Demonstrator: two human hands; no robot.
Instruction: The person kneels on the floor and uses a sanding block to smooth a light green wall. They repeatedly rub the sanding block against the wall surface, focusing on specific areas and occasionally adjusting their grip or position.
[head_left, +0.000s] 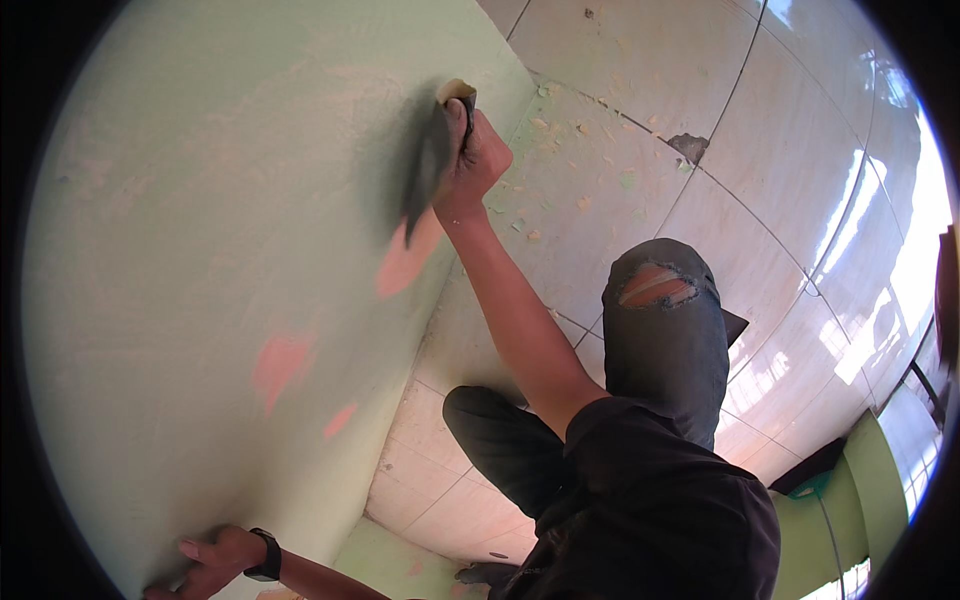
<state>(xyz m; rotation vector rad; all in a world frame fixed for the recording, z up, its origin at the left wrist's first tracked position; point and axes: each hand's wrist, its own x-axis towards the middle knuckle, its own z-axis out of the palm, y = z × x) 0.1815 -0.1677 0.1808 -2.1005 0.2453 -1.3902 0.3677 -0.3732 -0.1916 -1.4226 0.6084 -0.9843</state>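
My right hand (476, 165) grips a folded, dark-faced abrasive sheet (431, 169), likely sandpaper, against the pale green wall (187, 247). The thumb is pressed on it near its curled beige end, and its lower part is blurred. Bare pink-orange patches break the green paint, one right below the sheet and a pink patch (281, 367) further down. At the lower left, my left hand (214, 559) rests against the same wall with its fingers apart, holding nothing. A black wristwatch (264, 555) is on that wrist. Part of the left hand runs into the dark rim of the view.
Glossy tiles cover the floor (750, 202), and paint flakes (581, 202) lie scattered along the wall's base. One tile corner has a broken hole (688, 146). My bent knee (660, 292) in torn jeans is beside the wall. A green object (814, 486) with a thin pole stands lower right.
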